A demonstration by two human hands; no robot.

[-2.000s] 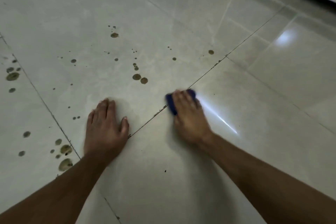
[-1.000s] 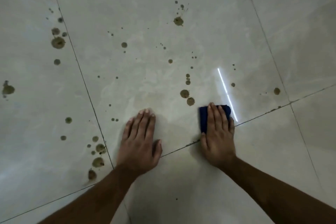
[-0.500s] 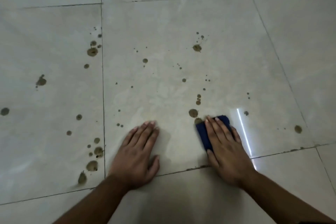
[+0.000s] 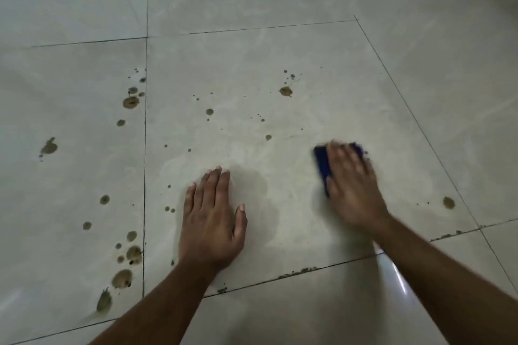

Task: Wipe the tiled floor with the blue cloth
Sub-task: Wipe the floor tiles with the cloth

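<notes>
**Cloth swept right of the braced hand**

Since half a second ago, the right hand (image 4: 353, 185) has slid the blue cloth (image 4: 323, 165) rightward, and the two brown spots it bordered are gone. Head view: its grip is flat, fingers straight and pressing the cloth onto the tiled floor (image 4: 252, 59), blurred. The left hand (image 4: 211, 221) rests spread and flat, well left of the cloth. Brown stains (image 4: 131, 102) lie further left.

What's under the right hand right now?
The blue cloth lies flat on the tiled floor under the right hand. Only its left and far edges show; the rest, and any stains beneath, are covered.
</notes>
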